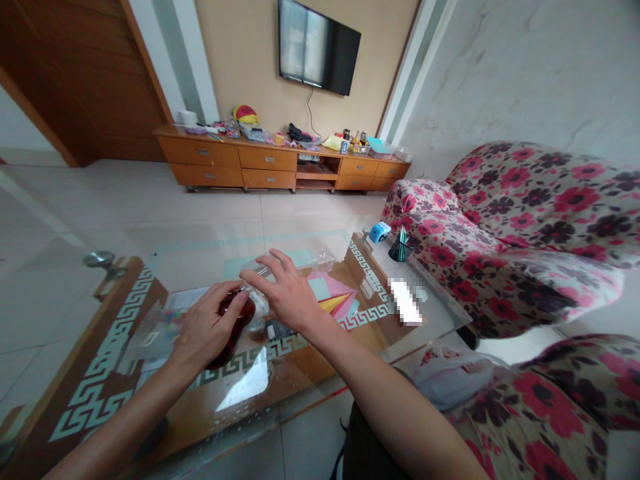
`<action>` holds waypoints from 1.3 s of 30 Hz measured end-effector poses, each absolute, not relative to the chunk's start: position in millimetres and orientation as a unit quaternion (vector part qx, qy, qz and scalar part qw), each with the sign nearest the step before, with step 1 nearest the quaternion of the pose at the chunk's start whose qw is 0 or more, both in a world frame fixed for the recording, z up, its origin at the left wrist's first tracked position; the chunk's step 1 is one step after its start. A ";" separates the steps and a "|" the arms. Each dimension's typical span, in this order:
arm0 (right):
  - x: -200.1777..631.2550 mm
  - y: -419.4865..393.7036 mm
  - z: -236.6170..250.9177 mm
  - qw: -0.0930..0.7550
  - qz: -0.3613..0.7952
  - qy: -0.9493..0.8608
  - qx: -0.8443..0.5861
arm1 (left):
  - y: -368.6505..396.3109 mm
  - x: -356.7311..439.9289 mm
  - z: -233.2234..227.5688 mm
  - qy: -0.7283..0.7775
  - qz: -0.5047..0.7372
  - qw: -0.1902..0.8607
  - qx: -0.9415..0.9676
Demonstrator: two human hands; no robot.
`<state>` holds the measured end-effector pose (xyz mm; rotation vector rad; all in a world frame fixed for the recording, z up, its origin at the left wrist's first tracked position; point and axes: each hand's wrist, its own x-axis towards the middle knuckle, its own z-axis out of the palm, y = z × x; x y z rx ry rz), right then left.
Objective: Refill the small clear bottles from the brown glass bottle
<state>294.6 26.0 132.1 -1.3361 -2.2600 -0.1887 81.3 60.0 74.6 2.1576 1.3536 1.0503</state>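
My left hand [207, 327] is closed around a dark red, glossy object [243, 309] over the glass table [305, 393]. Fingers cover much of that object, so its exact kind is unclear. Just to the right, my right hand [290, 293] hovers with its fingers apart and bent, and nothing shows in its grasp. Its fingertips point toward the red object without visibly touching it. Pink, yellow and light blue paper pieces [340, 298] lie beyond my right wrist, seen at the table's middle.
A black mesh pen holder [399, 249] and a blue item [380, 231] stand at the table's right side. A flowered sofa [520, 220] borders the right. Behind are a wooden TV cabinet [270, 160] and a wall-mounted television [320, 47]. A plastic bag [450, 380] sits at lower right.
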 end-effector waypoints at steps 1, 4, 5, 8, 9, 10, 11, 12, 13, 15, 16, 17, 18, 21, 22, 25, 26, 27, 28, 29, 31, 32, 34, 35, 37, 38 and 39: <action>294.6 26.0 132.0 0.251 -0.068 -0.831 -0.491 | 59.7 81.2 74.7 0.481 0.375 0.193 0.768; 294.5 25.5 132.5 0.247 -0.065 -0.834 -0.489 | 59.0 80.7 74.7 0.480 0.378 0.192 0.768; 294.5 25.3 132.8 0.246 -0.064 -0.834 -0.489 | 58.9 80.5 74.6 0.479 0.378 0.190 0.769; 294.8 25.0 133.4 0.243 -0.070 -0.835 -0.489 | 58.9 79.8 74.0 0.477 0.379 0.189 0.770; 294.9 25.2 133.3 0.244 -0.074 -0.836 -0.487 | 59.0 79.6 73.7 0.476 0.378 0.190 0.770; 295.1 25.4 133.0 0.245 -0.078 -0.837 -0.484 | 59.2 79.4 73.3 0.476 0.378 0.191 0.771; 295.4 25.7 132.6 0.247 -0.081 -0.838 -0.480 | 59.4 79.1 72.9 0.477 0.378 0.191 0.770; 295.7 26.0 132.1 0.248 -0.085 -0.839 -0.477 | 59.5 79.0 72.5 0.477 0.377 0.192 0.771; 296.0 26.3 131.6 0.249 -0.089 -0.840 -0.474 | 59.6 78.8 72.2 0.476 0.377 0.192 0.771; 296.5 26.7 130.6 0.249 -0.097 -0.840 -0.472 | 59.5 78.7 72.0 0.472 0.381 0.191 0.772; 296.6 26.8 130.1 0.248 -0.101 -0.840 -0.471 | 59.2 78.7 72.1 0.470 0.383 0.190 0.772; 296.7 26.9 129.8 0.247 -0.105 -0.840 -0.471 | 58.9 78.8 72.4 0.467 0.385 0.190 0.773; 296.7 26.9 129.5 0.246 -0.108 -0.840 -0.471 | 58.5 78.8 72.8 0.465 0.388 0.190 0.773; 296.3 26.9 129.1 0.244 -0.111 -0.839 -0.473 | 57.3 78.9 73.6 0.458 0.391 0.193 0.774; 296.2 26.9 129.1 0.244 -0.112 -0.839 -0.473 | 57.1 78.8 73.5 0.458 0.392 0.193 0.774; 295.9 27.0 129.2 0.247 -0.113 -0.840 -0.470 | 57.4 78.2 72.0 0.457 0.396 0.194 0.773; 295.9 27.1 129.1 0.249 -0.113 -0.840 -0.469 | 57.6 78.0 71.4 0.457 0.398 0.194 0.772; 295.9 27.3 129.0 0.250 -0.113 -0.840 -0.467 | 57.7 77.8 70.9 0.456 0.399 0.195 0.772; 296.0 27.5 128.7 0.251 -0.114 -0.841 -0.466 | 57.8 77.7 70.7 0.455 0.400 0.195 0.772; 296.0 27.8 128.4 0.250 -0.115 -0.841 -0.466 | 57.7 77.6 70.7 0.454 0.399 0.195 0.772; 296.0 28.4 127.7 0.248 -0.116 -0.841 -0.466 | 57.2 77.6 71.5 0.453 0.396 0.194 0.775; 296.0 28.5 127.5 0.247 -0.117 -0.841 -0.467 | 56.8 77.7 72.1 0.452 0.395 0.194 0.776; 295.7 28.3 127.7 0.247 -0.120 -0.840 -0.467 | 56.0 77.7 73.3 0.450 0.396 0.196 0.776; 295.5 27.9 128.1 0.247 -0.121 -0.840 -0.467 | 55.8 77.7 73.7 0.449 0.396 0.197 0.776; 295.2 26.8 129.5 0.249 -0.119 -0.842 -0.464 | 55.5 77.5 74.0 0.446 0.399 0.200 0.776; 295.1 26.1 130.4 0.250 -0.117 -0.842 -0.463 | 55.4 77.4 73.9 0.446 0.400 0.200 0.775; 295.1 25.6 131.3 0.251 -0.115 -0.843 -0.462 | 55.4 77.3 73.7 0.446 0.400 0.201 0.775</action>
